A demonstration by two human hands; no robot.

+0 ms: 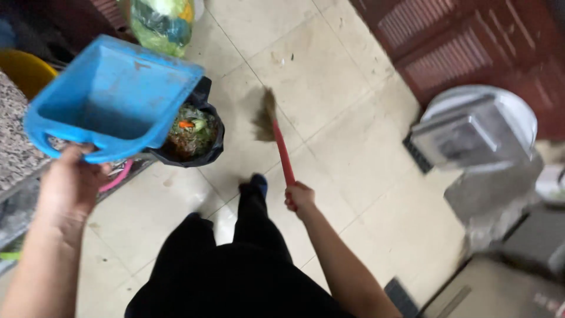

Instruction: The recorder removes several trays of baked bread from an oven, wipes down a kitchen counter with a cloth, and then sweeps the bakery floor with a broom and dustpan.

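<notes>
Left hand (69, 182) holds blue dustpan (115, 97) over bin (194, 132); right hand (299, 197) grips broom (273, 132).

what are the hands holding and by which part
The left hand holds a blue dustpan by its handle, raised beside the bin. The right hand grips a broom by the near end of its red stick.

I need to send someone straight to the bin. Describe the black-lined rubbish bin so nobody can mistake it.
Start from the pale tiled floor and look to its left edge, beside the speckled stone counter. The rubbish bin sits there, just under the blue dustpan that the left hand holds up. Unlike the knotted green bag behind it, it is open, lined in black and full of food scraps.
</notes>
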